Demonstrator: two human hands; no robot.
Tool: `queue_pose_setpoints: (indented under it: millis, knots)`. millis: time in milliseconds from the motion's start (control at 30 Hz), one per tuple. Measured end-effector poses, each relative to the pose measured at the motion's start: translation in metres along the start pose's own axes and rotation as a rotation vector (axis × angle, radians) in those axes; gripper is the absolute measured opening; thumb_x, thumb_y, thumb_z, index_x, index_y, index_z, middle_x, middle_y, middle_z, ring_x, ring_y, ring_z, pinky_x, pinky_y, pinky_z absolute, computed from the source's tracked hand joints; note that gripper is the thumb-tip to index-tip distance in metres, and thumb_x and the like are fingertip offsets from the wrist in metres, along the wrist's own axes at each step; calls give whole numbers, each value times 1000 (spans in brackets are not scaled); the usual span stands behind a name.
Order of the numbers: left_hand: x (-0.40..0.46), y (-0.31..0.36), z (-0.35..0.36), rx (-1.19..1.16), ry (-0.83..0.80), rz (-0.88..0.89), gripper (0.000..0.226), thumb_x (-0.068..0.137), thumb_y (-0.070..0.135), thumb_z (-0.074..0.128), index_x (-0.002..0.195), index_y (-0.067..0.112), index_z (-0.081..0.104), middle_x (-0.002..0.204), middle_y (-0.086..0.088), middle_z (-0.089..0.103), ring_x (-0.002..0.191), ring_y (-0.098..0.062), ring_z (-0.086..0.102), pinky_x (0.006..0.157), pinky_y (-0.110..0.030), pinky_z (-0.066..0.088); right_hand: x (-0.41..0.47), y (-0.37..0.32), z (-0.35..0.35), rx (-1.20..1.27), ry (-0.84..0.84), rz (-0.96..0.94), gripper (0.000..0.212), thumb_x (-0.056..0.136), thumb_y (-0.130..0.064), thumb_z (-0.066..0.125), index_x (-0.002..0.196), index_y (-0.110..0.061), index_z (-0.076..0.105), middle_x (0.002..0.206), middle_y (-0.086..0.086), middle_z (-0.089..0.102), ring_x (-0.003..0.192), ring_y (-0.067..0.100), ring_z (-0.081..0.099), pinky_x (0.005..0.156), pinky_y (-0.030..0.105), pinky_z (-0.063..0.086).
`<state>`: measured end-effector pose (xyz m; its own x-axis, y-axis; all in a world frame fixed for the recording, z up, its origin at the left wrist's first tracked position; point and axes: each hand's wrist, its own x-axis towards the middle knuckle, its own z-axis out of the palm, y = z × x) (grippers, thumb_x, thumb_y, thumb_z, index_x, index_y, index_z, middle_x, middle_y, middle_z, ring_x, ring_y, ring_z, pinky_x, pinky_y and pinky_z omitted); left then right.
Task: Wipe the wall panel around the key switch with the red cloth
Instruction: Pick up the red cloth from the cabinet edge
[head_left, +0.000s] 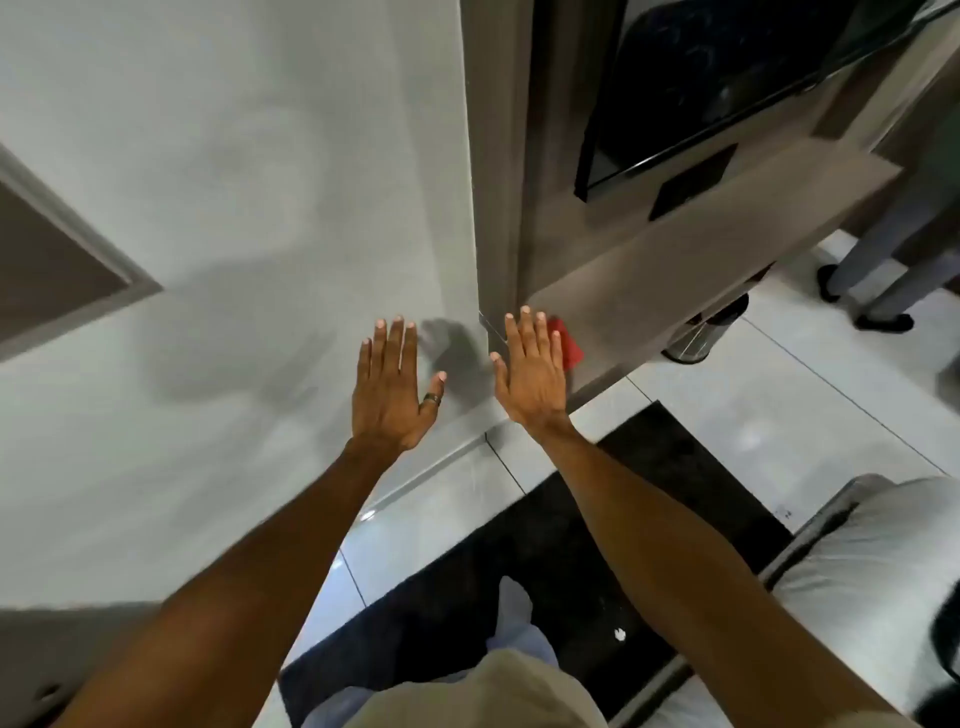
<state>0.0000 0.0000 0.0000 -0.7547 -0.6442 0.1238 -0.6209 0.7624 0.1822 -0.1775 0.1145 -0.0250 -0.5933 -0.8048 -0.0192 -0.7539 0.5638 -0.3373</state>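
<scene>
Both arms extended forward; left hand (392, 387) spread flat with fingers apart, held before the pale grey wall (234, 156), a ring (432, 399) on its thumb; right hand (531, 370) likewise spread, palm over the red cloth (567, 347), which lies at the near corner of the wooden shelf (701, 228); whether the palm presses the cloth cannot be told; key switch not identifiable.

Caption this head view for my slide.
Both hands spread flat, left hand against grey wall, right hand over red cloth.
</scene>
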Motion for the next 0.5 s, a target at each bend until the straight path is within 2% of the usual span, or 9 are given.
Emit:
queue_pose_setpoints:
  millis: [167,333,433,500]
  knots:
    - [8,15,43,57,-184,-2,80,102,58,24,162,10,6,171,-11,3,157,-28,-8,128,-41,-2,39,50,17,-25,-91,73,64,115,-44,23,168,-15,2,177,13,-4,165,30,-7,137,51,0]
    - [5,7,66,98,-266,46,76,104,59,17,163,11,7,171,-9,5,157,-26,-9,128,-38,-4,71,70,39,-78,-236,74,79,111,-60,25,167,-13,-4,176,16,-10,164,36,-11,135,56,-1]
    - [-1,1,72,81,-309,36,77,102,58,16,163,12,6,171,-8,3,157,-25,-11,129,-39,-4,70,70,48,-145,-278,63,98,103,-71,41,167,-13,-5,176,16,-9,164,39,-9,135,58,-1]
    - [-5,-2,74,81,-318,32,75,104,58,16,163,13,5,171,-7,2,157,-25,-12,129,-39,-3,68,71,46,-136,-271,61,104,100,-59,62,167,-13,-2,176,15,-5,165,38,-6,135,58,2]
